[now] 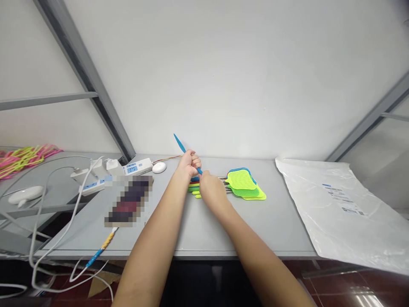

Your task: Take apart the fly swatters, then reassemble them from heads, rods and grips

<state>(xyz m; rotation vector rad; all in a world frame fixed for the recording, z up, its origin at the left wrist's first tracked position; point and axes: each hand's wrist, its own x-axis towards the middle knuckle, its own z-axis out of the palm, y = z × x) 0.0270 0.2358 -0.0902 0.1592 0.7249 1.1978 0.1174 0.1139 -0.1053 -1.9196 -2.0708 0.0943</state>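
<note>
My left hand [191, 163] is closed around a slim blue fly swatter [179, 143], held tilted above the table. One tapered blue end sticks out to the upper left; whether it is the head seen edge-on or the handle, I cannot tell. Just below, my right hand [209, 185] is closed on the lower part of the same swatter, hiding the rest. Beneath and behind the right hand lies a pile of fly swatters [242, 180]. Their lime, green and blue mesh heads point right, and lime, green, red and blue handles [194, 187] show at the left.
A white plastic mailing bag [348, 213] covers the table's right side. To the left are a blurred-out device [129, 202] on a cable, power strips [139, 166] with plugs, and a white mouse [159, 167]. Pink and yellow strands [25, 160] lie far left, beyond a metal post [86, 72].
</note>
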